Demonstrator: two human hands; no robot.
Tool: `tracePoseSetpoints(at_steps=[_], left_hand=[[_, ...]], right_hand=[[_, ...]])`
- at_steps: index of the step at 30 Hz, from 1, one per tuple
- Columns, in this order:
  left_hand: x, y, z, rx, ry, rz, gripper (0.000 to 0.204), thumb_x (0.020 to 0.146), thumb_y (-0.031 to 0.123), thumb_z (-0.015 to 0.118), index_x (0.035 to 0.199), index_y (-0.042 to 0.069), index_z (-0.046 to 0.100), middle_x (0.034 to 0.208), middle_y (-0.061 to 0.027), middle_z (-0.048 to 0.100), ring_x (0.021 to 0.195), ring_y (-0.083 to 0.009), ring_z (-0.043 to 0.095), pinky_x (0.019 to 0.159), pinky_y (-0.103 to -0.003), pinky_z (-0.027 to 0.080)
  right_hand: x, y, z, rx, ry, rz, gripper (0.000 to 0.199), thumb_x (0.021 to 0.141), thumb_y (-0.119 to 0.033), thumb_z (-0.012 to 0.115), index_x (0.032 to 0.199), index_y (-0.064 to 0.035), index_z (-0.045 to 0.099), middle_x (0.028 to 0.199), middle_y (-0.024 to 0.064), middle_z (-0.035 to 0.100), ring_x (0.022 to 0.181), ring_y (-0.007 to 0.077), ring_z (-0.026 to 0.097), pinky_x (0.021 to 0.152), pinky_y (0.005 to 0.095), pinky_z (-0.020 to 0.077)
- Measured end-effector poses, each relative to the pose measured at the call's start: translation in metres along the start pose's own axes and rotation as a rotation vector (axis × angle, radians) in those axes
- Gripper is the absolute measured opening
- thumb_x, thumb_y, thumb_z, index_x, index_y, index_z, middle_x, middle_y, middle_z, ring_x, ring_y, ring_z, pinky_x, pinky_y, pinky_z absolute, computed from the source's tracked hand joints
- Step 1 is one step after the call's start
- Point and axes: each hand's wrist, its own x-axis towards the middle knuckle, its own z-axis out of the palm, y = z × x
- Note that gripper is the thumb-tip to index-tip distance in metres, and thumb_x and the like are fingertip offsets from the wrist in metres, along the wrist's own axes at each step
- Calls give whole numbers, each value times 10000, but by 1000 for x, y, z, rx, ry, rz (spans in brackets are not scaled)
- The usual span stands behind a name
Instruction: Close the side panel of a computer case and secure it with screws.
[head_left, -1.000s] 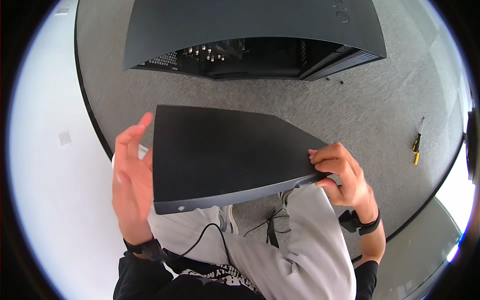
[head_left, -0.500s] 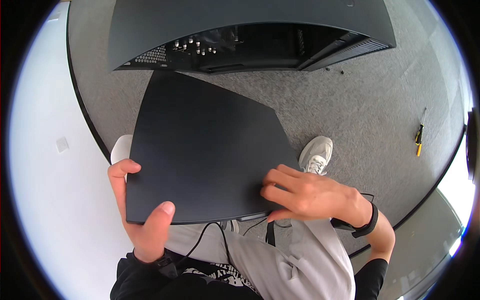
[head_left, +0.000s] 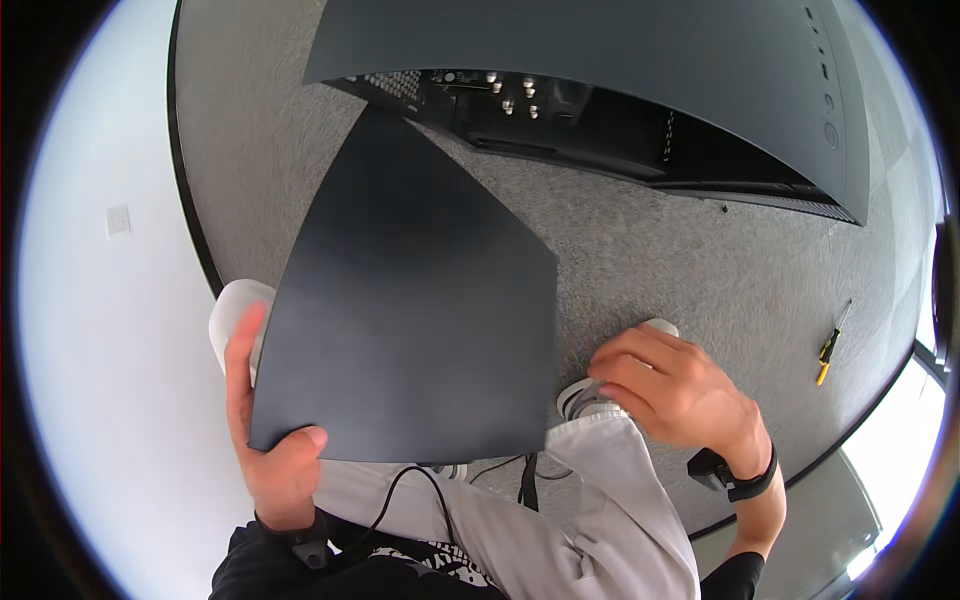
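My left hand (head_left: 283, 470) is closed on the near left corner of a flat black computer side panel (head_left: 410, 300), thumb on top and index finger along the left edge. The panel lies tilted over my lap, its far tip close to the opening of a dark computer case (head_left: 560, 40). To the right of the panel and apart from it, my right hand (head_left: 680, 385) hovers above my shoe (head_left: 585, 400). Its fingers are loosely bent with gaps between them, and I see nothing held. Inside the case, several small shiny round-topped parts (head_left: 510, 105) show.
A screwdriver with a yellow and black handle (head_left: 828, 350) lies on the grey carpet (head_left: 600, 270) at the right. A small dark piece (head_left: 725, 209) rests near the case. A white wall (head_left: 100, 350) stands at the left. A black cable (head_left: 400, 480) crosses my lap.
My right hand has come off the panel and moved right. The left hand keeps its hold and the panel has turned a little. The view has shifted, so the case appears farther right and tilted.
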Motion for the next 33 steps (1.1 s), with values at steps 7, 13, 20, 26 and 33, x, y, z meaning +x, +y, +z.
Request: tracePoseSetpoints(at_steps=[7, 13, 20, 26, 33], left_hand=[[10, -17, -25, -143, 132, -74, 922, 541, 8, 522, 1450, -51, 380, 1325, -217, 537, 1246, -311, 544, 1095, -393, 395], [11, -21, -93, -153, -36, -24, 753, 725, 52, 655, 1419, -73, 389, 1344, -224, 545, 1249, -312, 551, 1099, -404, 393], [-24, -19, -141, 202, -161, 337, 590, 875, 198, 688, 1352, -57, 452, 1275, -205, 555, 1166, -259, 555, 1032, -401, 413], [-21, -12, -98, 382, 21, 556, 405, 841, 250, 802, 1080, -18, 613, 916, -141, 669, 856, -220, 686, 819, -322, 531], [29, -15, -31, 28, -482, 590, 163, 798, 54, 797, 905, 59, 674, 824, -197, 736, 737, -334, 742, 731, -426, 611]], right_hand=[[28, 10, 6, 50, 1, 12, 157, 765, 23, 712, 893, -12, 628, 919, 71, 632, 816, 246, 646, 653, 344, 542], [35, 13, -7, 146, -4, 91, 192, 828, 23, 685, 1017, -1, 661, 1048, 131, 648, 922, 289, 645, 753, 360, 538], [31, 28, -12, 181, 232, 137, 340, 853, -13, 678, 1184, -24, 600, 1081, 144, 605, 999, 338, 624, 855, 393, 522], [29, 33, 8, 323, 309, 289, 436, 879, -85, 694, 1280, -6, 545, 1125, 143, 577, 1075, 319, 601, 896, 401, 511], [-15, 43, 14, 248, 362, 363, 341, 841, -58, 712, 1151, 10, 588, 994, 157, 619, 957, 349, 651, 814, 403, 524]])
